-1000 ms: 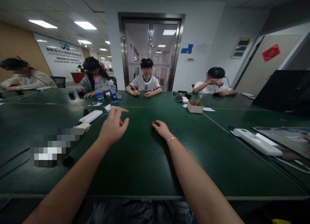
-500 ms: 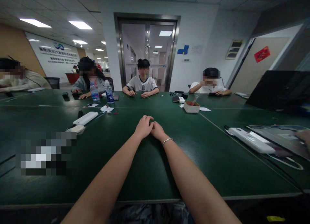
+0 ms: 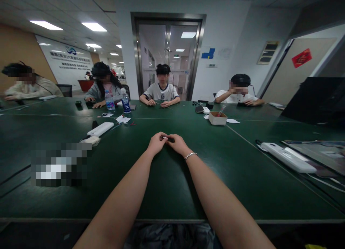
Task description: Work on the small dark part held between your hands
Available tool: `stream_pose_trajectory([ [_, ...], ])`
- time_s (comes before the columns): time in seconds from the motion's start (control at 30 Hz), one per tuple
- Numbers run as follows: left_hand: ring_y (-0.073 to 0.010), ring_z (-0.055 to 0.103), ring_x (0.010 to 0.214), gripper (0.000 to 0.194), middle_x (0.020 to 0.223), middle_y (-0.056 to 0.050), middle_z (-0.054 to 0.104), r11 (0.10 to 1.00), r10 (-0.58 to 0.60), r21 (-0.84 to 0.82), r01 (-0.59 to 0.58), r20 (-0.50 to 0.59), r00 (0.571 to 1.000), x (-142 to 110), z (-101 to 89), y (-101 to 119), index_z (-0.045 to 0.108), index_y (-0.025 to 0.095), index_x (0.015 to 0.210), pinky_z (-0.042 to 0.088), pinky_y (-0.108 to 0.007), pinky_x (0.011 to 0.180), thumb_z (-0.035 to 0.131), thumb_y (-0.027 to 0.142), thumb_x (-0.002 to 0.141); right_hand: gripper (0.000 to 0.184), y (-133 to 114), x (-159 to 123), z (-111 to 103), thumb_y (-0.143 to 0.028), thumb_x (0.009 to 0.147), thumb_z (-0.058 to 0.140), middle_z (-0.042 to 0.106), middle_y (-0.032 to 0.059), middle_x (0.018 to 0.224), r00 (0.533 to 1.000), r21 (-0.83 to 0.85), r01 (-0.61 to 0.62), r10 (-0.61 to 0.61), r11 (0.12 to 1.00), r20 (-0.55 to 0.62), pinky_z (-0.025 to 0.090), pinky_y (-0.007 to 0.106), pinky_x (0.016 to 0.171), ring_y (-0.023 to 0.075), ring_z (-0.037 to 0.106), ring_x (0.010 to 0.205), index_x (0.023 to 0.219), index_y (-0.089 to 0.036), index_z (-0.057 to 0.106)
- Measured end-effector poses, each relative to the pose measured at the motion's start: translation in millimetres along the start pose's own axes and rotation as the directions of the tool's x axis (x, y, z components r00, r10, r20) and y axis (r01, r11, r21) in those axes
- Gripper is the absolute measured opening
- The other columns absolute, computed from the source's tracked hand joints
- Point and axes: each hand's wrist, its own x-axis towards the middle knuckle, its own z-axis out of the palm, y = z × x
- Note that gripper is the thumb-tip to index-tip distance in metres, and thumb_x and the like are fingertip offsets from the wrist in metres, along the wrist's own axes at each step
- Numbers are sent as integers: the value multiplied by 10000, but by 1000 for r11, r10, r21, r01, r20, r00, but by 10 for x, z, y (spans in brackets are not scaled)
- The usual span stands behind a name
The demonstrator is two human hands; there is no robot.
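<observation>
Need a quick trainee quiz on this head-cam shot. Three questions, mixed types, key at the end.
1. True or false: the left hand and the right hand are close together over the table.

2. On which of the person's own sides is the silvery bracelet worn? A) left B) right C) both

3. Fill in: seen from the camera, the small box stands to the ____ of the two bottles.

Key: 1. True. 2. B. 3. right.
</observation>
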Motion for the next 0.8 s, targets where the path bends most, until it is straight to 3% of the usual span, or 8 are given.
stream_pose_trajectory([
  [0.13, -154, 633, 811, 112, 860, -55, 685, 988, -70, -137, 69, -4, 998, 34, 8, -86, 656, 173, 842, 501, -322, 826, 632, 165, 733, 240, 5, 16, 26, -189, 734, 686, 635, 29, 844, 990, 282, -128, 137, 951, -13, 490, 262, 627, 122, 607, 659, 971, -168, 650],
  [0.23, -149, 637, 792, 125, 839, -61, 683, 968, -103, -231, 100, -2, 995, 62, 4, -141, 652, 157, 853, 516, -324, 803, 641, 165, 729, 240, -1, 32, 44, -161, 780, 636, 612, 3, 745, 968, 536, -236, 242, 811, 62, 493, 224, 501, 86, 586, 503, 1017, -149, 598],
  [0.33, -148, 639, 785, 145, 836, -64, 680, 957, -114, -267, 113, 11, 993, 79, -6, -170, 647, 146, 873, 524, -331, 789, 641, 158, 728, 193, -7, 37, 34, -101, 802, 607, 608, -10, 677, 957, 692, -262, 273, 673, 97, 523, 201, 517, 87, 623, 521, 989, -140, 580],
  [0.47, -153, 639, 819, 170, 847, -64, 690, 965, -82, -248, 81, 9, 997, 76, -16, -165, 658, 152, 850, 506, -342, 848, 690, 151, 682, 213, 14, 29, 0, -81, 800, 626, 611, -15, 615, 944, 754, -290, 304, 589, 125, 521, 173, 484, 91, 633, 506, 1000, -132, 573],
  [0.8, -161, 637, 841, 203, 915, -83, 695, 962, -47, -268, 55, 34, 998, 52, -17, -109, 659, 150, 858, 491, -350, 864, 712, 171, 663, 105, 47, 48, -21, -212, 883, 556, 586, -24, 503, 929, 746, -328, 340, 580, 144, 409, 141, 339, 63, 527, 362, 921, -116, 571],
])
